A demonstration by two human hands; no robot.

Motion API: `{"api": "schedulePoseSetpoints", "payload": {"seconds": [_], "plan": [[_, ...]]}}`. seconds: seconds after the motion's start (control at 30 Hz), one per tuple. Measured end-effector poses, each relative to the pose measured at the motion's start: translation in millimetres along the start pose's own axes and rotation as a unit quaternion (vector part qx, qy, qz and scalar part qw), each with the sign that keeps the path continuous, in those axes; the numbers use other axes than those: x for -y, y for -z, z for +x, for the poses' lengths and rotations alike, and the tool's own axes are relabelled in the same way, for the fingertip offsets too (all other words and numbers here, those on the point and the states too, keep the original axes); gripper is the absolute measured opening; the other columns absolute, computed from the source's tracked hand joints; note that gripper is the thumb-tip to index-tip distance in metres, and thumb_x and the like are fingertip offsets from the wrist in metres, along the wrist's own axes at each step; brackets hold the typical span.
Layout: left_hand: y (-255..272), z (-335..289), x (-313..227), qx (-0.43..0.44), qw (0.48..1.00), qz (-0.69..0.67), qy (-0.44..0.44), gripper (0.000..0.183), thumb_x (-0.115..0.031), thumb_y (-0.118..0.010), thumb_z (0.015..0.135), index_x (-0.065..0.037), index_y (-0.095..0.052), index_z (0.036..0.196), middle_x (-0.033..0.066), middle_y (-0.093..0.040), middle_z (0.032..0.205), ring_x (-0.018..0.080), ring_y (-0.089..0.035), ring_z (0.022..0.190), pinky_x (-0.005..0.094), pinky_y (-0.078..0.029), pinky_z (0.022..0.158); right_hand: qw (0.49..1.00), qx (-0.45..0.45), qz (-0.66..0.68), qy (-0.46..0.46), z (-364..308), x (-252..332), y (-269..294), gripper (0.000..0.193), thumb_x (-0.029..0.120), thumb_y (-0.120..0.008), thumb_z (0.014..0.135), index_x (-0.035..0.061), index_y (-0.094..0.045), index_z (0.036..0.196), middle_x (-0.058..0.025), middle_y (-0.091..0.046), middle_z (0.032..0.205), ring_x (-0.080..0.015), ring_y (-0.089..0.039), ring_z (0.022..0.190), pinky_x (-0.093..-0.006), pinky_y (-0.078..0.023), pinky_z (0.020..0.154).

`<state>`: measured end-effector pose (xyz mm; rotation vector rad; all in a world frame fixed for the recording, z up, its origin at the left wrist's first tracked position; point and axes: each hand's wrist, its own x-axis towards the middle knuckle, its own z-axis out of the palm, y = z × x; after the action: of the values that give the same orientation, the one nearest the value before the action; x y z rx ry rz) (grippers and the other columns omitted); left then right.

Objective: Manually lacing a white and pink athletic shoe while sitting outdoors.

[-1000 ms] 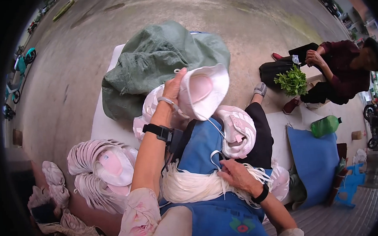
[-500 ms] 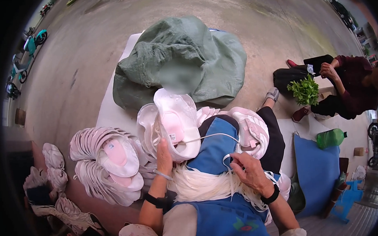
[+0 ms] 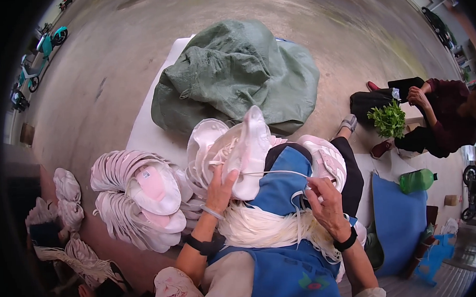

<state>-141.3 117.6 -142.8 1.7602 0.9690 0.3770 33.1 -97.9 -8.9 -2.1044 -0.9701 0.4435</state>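
My left hand (image 3: 219,191) grips a white and pink shoe upper (image 3: 251,153), which stands on edge in front of a few others over my lap. A white shoelace (image 3: 282,172) runs taut from this upper to the right. The lace's other end is pinched in the fingers of my right hand (image 3: 326,205). Across my blue apron (image 3: 290,272) lies a thick bundle of cream-white laces (image 3: 255,228). Beyond my right hand, more pink and white uppers (image 3: 329,162) rest against my leg. Where the lace enters the upper is hidden.
Nested shoe uppers (image 3: 157,190) are stacked at left. A large green woven sack (image 3: 234,79) lies ahead on a white sheet (image 3: 144,113). At right are a green bottle (image 3: 416,180), a blue mat (image 3: 400,220) and a seated person (image 3: 451,105) beside leafy greens (image 3: 388,120).
The upper in my left hand has turned from showing its pink inside to standing edge-on. My right hand has shifted slightly up and right, still with the lace.
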Motion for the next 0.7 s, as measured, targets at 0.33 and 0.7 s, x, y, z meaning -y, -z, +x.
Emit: {"api": "schedulePoseSetpoints", "payload": {"seconds": [0.33, 0.7], "plan": [[43.3, -4.4, 49.0, -0.057, 0.877, -0.369, 0.302, 0.058, -0.051, -0.045, 0.095, 0.002, -0.06, 0.109, 0.0122, -0.068, 0.085, 0.0198, -0.068, 0.072, 0.0318, -0.059, 0.059, 0.998, -0.013, -0.057, -0.005, -10.5, -3.8, 3.4, 0.03, 0.0, -0.062, 0.082, 0.0004, -0.058, 0.112, -0.0152, -0.057, 0.099, -0.0244, -0.062, 0.078, -0.031, -0.05, 0.066], [46.4, 32.6, 80.4, -0.057, 0.991, 0.032, 0.113, 0.05, -0.037, -0.046, 0.094, 0.01, -0.058, 0.109, 0.0272, -0.063, 0.103, 0.039, -0.061, 0.09, 0.0435, -0.045, 0.081, 0.97, -0.139, -0.173, -0.101, -4.9, -67.0, 39.4, 0.036, 0.018, -0.068, 0.081, 0.0024, -0.056, 0.111, -0.0176, -0.053, 0.099, -0.0346, -0.057, 0.089, -0.0412, -0.048, 0.078]]}}
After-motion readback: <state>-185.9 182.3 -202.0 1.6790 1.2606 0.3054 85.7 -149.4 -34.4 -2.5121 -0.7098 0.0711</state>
